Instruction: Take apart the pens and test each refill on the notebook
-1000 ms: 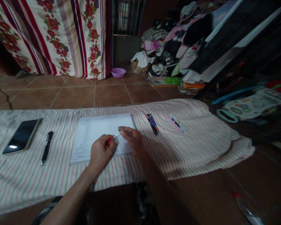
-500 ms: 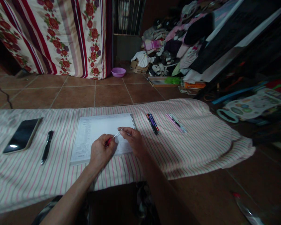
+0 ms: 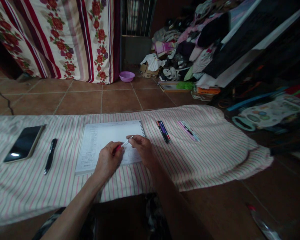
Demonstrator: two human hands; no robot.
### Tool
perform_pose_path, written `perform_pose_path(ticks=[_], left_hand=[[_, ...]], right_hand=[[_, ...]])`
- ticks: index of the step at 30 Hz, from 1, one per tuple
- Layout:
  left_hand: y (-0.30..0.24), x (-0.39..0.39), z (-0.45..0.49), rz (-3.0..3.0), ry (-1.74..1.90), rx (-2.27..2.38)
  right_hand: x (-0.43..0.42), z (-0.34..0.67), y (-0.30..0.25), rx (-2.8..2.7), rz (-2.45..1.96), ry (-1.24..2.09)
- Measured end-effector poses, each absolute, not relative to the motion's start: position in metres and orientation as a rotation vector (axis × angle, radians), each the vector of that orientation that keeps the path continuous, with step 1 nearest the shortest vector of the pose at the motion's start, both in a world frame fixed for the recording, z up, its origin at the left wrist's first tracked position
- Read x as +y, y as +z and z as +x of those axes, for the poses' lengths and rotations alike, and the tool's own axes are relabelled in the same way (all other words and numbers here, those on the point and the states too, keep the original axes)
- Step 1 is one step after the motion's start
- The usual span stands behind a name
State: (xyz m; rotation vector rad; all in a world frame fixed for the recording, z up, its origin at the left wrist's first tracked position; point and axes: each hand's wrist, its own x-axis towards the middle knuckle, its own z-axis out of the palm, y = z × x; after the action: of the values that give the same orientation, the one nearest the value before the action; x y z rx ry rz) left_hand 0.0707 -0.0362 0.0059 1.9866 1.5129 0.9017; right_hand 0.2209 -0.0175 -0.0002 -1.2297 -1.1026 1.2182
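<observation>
My left hand [image 3: 107, 161] and my right hand [image 3: 143, 149] both grip one thin pen [image 3: 123, 144] with a red end and a pale barrel, held over a spiral-bound notebook [image 3: 102, 138]. The left fingers are wrapped round the red end. My right fingers pinch the pale end. The notebook lies open on a pink striped cloth [image 3: 210, 150] spread on the floor.
A phone [image 3: 23, 143] and a black pen [image 3: 50, 156] lie on the cloth to the left. Two dark pens [image 3: 163, 131] and a pink-striped pen [image 3: 188, 131] lie to the right. Beyond are tiled floor, a purple bowl [image 3: 126, 76], a floral curtain and piled clothes.
</observation>
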Motion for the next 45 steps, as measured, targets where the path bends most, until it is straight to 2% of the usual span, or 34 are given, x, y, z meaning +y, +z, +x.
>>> perform_pose_path(ticks=[25,45], left_hand=[[-0.002,-0.032,0.056,2.308,0.669,1.59],[-0.007,-0.021,0.04,2.472,0.701,1.647]], right_hand=[[-0.016,0.229,0.001,-1.037,-1.254,1.193],[-0.014,0.235,-0.004,-1.026,-1.321,1.156]])
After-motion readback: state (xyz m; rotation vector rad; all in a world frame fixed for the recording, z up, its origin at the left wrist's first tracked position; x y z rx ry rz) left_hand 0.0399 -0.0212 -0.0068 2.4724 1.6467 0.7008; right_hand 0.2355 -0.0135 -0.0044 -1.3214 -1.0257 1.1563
